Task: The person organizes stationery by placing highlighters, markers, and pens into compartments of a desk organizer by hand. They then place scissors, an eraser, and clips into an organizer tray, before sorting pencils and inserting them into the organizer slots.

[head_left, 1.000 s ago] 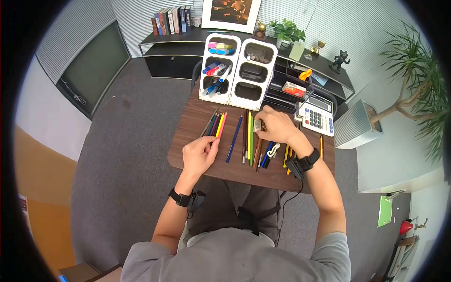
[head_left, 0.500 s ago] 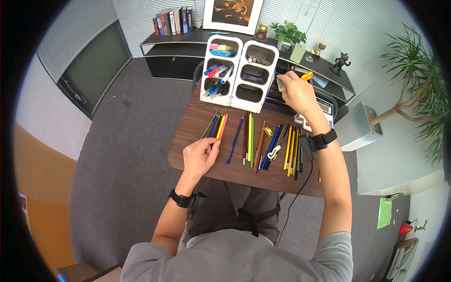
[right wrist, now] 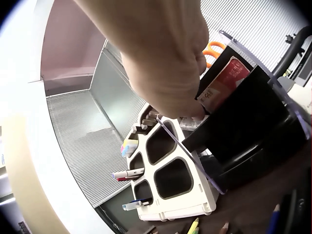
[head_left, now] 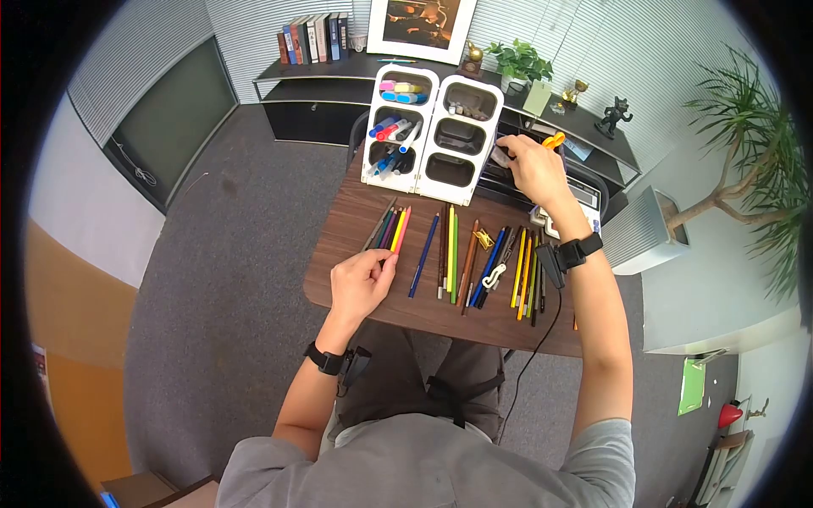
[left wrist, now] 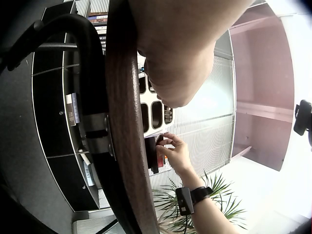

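My left hand [head_left: 362, 281] rests on the table at the left, its thumb and fingertips pinching the lower ends of a small row of coloured pencils [head_left: 401, 227], the pink one outermost. At the back right, my right hand [head_left: 535, 169] holds a small clear, greyish packet-like thing [head_left: 500, 157] between thumb and fingers, over the black desk organizer [head_left: 495, 182]. In the right wrist view the clear thing [right wrist: 190, 123] is at a compartment of the organizer, beside a red-and-white box [right wrist: 224, 84]; the palm hides part of it.
A white holder [head_left: 430, 173] with pens, markers and small pieces stands left of the organizer. Several more pencils [head_left: 451, 254] lie in groups, with a gold clip [head_left: 483, 240] and a white clip-like piece [head_left: 494, 275] among them. Orange-handled scissors [head_left: 554, 140] stick up beside my right hand.
My right hand has lifted the clear thing from among the pencils and carried it back to the organizer, then lowered it slightly. The gold clip is now uncovered. The left hand stays put.
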The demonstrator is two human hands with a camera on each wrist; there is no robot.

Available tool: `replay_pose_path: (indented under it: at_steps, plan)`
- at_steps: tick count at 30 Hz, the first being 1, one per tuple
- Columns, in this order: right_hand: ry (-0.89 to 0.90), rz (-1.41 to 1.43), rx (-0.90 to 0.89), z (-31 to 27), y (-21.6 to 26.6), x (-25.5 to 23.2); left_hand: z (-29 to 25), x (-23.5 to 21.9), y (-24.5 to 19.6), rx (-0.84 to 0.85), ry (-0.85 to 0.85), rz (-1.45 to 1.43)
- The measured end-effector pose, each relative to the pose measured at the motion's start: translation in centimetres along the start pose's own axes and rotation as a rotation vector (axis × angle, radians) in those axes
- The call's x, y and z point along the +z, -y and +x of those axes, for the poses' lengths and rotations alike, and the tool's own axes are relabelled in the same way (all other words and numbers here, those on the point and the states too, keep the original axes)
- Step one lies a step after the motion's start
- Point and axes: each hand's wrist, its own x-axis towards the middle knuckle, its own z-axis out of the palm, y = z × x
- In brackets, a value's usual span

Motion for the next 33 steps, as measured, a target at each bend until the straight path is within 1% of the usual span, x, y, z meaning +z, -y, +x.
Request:
replay_pose_path:
  at_steps: [1, 4, 8, 10, 12, 14, 16, 17, 18, 20, 21, 23, 24, 26, 29, 30, 32, 33]
  plan:
    - [-0.016, 0.041, 0.022, -0.1, 0.0, 0.1, 0.0, 0.0, 0.0, 0.0, -0.001, 0.001]
    - [-0.048, 0.013, 0.072, -0.1, 0.0, 0.4, 0.0, -0.1, -0.1, -0.015, 0.016, -0.012]
    - [-0.015, -0.071, 0.093, 0.0, 0.5, -0.2, 0.0, -0.1, -0.2, -0.015, 0.023, -0.003]
    - [-0.161, -0.036, 0.116, 0.0, 0.9, -1.1, 0.0, -0.1, -0.1, -0.033, 0.021, -0.01]
    - [-0.268, 0.073, 0.16, -0.8, 1.5, -3.1, 0.0, -0.2, -0.1, -0.035, 0.023, -0.013]
    - [-0.325, 0.168, 0.173, -2.4, 2.3, -6.0, 0.0, -0.2, -0.3, -0.036, 0.028, -0.025]
    - [-0.329, 0.266, 0.205, -5.2, 1.7, -7.9, 0.1, -0.1, -0.3, -0.02, -0.007, -0.022]
    - [-0.289, 0.371, 0.241, -7.1, 1.7, -8.8, 0.0, 0.0, -0.2, -0.024, -0.006, -0.029]
    - [-0.225, 0.491, 0.391, -9.0, 2.5, -10.0, -0.1, 0.1, -0.2, -0.028, 0.003, -0.041]
    - [-0.276, 0.497, 0.475, -13.2, 2.0, -9.6, 0.0, 0.1, -0.2, -0.044, 0.003, -0.044]
    - [-0.275, 0.489, 0.484, -14.9, 2.2, -9.4, 0.0, 0.0, -0.2, -0.042, 0.012, -0.031]
    - [-0.307, 0.444, 0.725, -18.1, 2.5, -8.3, 0.0, 0.1, -0.2, -0.042, 0.021, -0.027]
    - [-0.376, 0.563, 0.765, -19.9, 1.7, -6.4, 0.0, 0.1, -0.2, -0.043, 0.021, -0.014]
    - [-0.352, 0.658, 0.794, -22.1, 1.9, -4.1, 0.0, 0.2, -0.3, -0.045, 0.032, -0.012]
    - [-0.212, 0.606, 0.761, -22.7, 3.9, -1.6, -0.1, 0.2, -0.3, -0.042, 0.046, -0.016]
    - [-0.126, 0.561, 0.746, -22.3, 4.6, -1.3, 0.0, 0.3, -0.4, -0.033, 0.041, -0.005]
    - [-0.081, 0.419, 0.574, -20.9, 6.3, -1.2, 0.0, 0.2, -0.4, -0.019, 0.038, 0.014]
    - [-0.037, 0.412, 0.543, -20.2, 6.9, -1.3, 0.0, 0.3, -0.4, -0.012, 0.043, 0.017]
